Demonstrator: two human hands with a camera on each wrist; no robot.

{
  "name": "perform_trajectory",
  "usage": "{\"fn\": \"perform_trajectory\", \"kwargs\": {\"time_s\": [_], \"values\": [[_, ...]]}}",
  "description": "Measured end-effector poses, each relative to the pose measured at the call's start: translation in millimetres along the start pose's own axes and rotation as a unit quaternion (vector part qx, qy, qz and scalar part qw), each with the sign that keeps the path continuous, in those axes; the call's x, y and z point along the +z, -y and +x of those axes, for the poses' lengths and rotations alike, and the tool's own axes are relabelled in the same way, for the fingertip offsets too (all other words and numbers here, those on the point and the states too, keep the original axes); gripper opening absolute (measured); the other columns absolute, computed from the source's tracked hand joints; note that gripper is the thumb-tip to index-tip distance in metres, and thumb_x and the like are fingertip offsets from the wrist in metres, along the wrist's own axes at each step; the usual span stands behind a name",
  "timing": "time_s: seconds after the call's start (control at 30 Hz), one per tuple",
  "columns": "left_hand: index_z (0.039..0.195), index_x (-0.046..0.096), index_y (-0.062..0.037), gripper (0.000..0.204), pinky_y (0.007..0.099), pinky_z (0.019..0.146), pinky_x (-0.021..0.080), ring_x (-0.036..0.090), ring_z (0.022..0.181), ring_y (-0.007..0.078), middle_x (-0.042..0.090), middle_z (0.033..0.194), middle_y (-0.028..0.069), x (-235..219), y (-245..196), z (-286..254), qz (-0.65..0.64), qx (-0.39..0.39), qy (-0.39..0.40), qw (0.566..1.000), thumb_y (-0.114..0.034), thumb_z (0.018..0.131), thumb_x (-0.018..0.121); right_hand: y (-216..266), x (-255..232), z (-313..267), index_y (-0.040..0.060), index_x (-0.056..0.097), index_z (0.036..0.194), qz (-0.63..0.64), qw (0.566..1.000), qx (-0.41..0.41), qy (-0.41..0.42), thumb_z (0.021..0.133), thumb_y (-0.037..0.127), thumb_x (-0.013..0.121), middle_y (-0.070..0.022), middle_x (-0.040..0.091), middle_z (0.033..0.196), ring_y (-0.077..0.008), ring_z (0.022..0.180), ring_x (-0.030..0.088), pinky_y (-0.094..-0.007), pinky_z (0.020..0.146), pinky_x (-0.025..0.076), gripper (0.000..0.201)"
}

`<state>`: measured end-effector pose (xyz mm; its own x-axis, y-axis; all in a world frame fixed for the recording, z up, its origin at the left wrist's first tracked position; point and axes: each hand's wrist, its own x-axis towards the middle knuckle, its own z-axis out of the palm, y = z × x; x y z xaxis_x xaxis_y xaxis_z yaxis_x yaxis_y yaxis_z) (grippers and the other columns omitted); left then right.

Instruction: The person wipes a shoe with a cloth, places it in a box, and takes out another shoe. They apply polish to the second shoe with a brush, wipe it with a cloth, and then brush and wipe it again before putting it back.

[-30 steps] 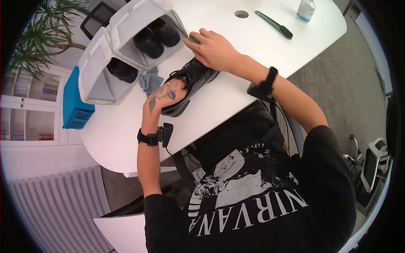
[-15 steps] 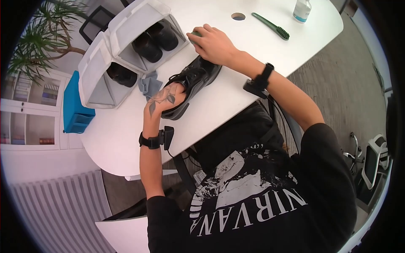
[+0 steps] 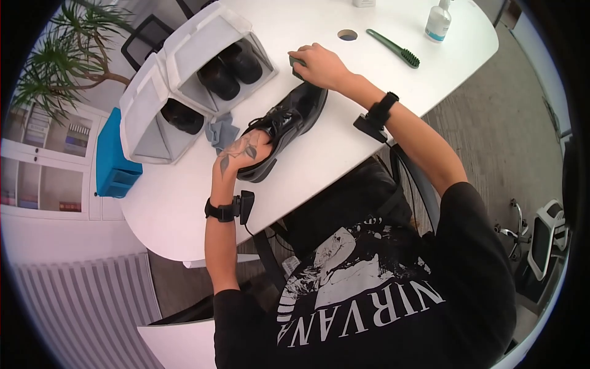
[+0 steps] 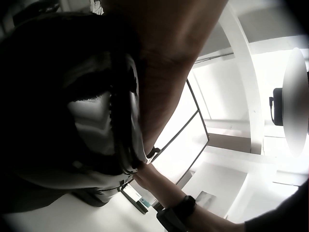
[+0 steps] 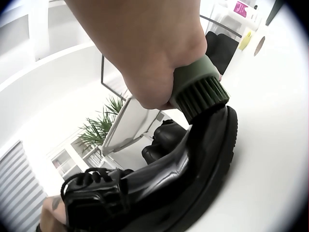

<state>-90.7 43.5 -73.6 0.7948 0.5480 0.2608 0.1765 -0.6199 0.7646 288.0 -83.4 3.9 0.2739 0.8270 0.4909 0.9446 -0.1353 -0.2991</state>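
Your right hand, clamped round a green brush, has shifted outward, baring more of the black shoe's toe; your left hand reaches into its opening — grip hidden, cannot tell. Only the right wrist view shows bristles at the toe. The shoe lies near the table's front edge — tabletop stretches beyond the toe.
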Motion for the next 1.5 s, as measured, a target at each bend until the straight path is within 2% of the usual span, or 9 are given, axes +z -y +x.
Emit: {"fn": "perform_trajectory", "kwargs": {"time_s": [0.23,0.37,0.47,0.67,0.83,0.93,1.0,1.27,1.5], "values": [[0.127,0.069,0.0081,0.034,0.0329,0.103,0.050,0.067,0.116,0.0220,0.073,0.129,0.0139,0.7,-40.3,-4.6,-0.150,-0.070,0.005,0.986,-0.016,0.105,0.062,19.1,-45.5,-83.8,0.0087,0.071,0.137,0.035,0.998,-0.023,-0.053,0.099,0.020,0.061,-0.0085,0.072,0.126,-0.0339,0.104,0.063,-0.0447,0.093,0.058,0.041],[0.128,0.068,0.0081,0.035,0.0334,0.105,0.048,0.066,0.118,0.0225,0.072,0.131,0.0142,1.1,-36.9,-4.7,-0.149,-0.065,-0.009,0.987,-0.018,0.105,0.061,5.2,-21.5,-44.2,0.0072,0.072,0.137,0.025,0.997,-0.027,-0.066,0.100,0.022,0.059,-0.0113,0.074,0.124,-0.0359,0.106,0.065,-0.0461,0.096,0.057,0.041],[0.129,0.067,0.0081,0.036,0.0338,0.106,0.047,0.065,0.119,0.0229,0.071,0.131,0.0143,4.4,-27.0,-5.9,-0.138,-0.063,-0.025,0.988,-0.019,0.106,0.061,-22.0,8.8,1.1,0.0066,0.073,0.135,0.063,0.994,0.076,0.053,0.101,0.023,0.058,-0.0121,0.075,0.123,-0.0367,0.108,0.066,-0.0461,0.097,0.057,0.041],[0.131,0.066,0.0081,0.039,0.0330,0.107,0.047,0.064,0.119,0.0214,0.071,0.129,0.0134,0.8,-13.2,-10.8,-0.121,-0.076,-0.025,0.989,-0.020,0.105,0.060,-14.7,-23.4,-55.0,0.0051,0.071,0.137,0.094,0.994,-0.004,-0.058,0.103,0.024,0.057,-0.0139,0.074,0.125,-0.0381,0.109,0.065,-0.0461,0.100,0.055,0.042],[0.130,0.067,0.0077,0.038,0.0321,0.107,0.047,0.064,0.120,0.0198,0.071,0.131,0.0123,-5.7,-68.7,-2.7,-0.198,-0.107,-0.008,0.974,-0.019,0.105,0.060,-9.7,-28.6,-42.9,0.0050,0.073,0.134,0.082,0.996,0.016,-0.022,0.101,0.024,0.058,-0.0157,0.075,0.124,-0.0395,0.107,0.065,-0.0479,0.099,0.055,0.041],[0.129,0.068,0.0028,0.025,0.0285,0.100,0.051,0.065,0.113,0.0151,0.071,0.127,0.0056,0.0,-25.4,-9.1,-0.151,-0.060,-0.035,0.986,-0.007,0.108,0.059,-9.9,3.1,-7.5,0.0053,0.076,0.130,0.068,0.997,0.009,-0.019,0.098,0.025,0.059,-0.0175,0.077,0.120,-0.0406,0.110,0.068,-0.0488,0.098,0.057,0.041],[0.130,0.067,0.0039,0.029,0.0300,0.102,0.049,0.065,0.116,0.0172,0.071,0.130,0.0082,-1.2,-35.7,-0.7,-0.136,-0.044,-0.023,0.989,-0.012,0.106,0.061,-5.1,4.2,3.6,0.0047,0.078,0.125,0.093,0.994,0.051,0.002,0.097,0.026,0.060,-0.0177,0.078,0.116,-0.0419,0.112,0.070,-0.0497,0.098,0.058,0.039],[0.131,0.066,0.0082,0.038,0.0314,0.103,0.048,0.065,0.116,0.0203,0.071,0.129,0.0128,-1.5,-47.8,-6.4,-0.160,-0.094,-0.020,0.982,-0.020,0.106,0.061,-3.5,-40.4,-76.1,0.0084,0.069,0.140,0.097,0.995,0.017,-0.023,0.102,0.025,0.059,-0.0094,0.072,0.130,-0.0345,0.111,0.061,-0.0442,0.102,0.054,0.042],[0.129,0.067,0.0062,0.033,0.0313,0.103,0.049,0.066,0.116,0.0195,0.072,0.129,0.0106,-6.1,-36.7,4.4,-0.195,-0.076,-0.012,0.978,-0.017,0.107,0.060,6.6,6.8,-4.1,0.0067,0.073,0.131,0.057,0.996,-0.041,-0.054,0.100,0.025,0.062,-0.0093,0.074,0.127,-0.0350,0.113,0.064,-0.0462,0.099,0.056,0.038]]}}
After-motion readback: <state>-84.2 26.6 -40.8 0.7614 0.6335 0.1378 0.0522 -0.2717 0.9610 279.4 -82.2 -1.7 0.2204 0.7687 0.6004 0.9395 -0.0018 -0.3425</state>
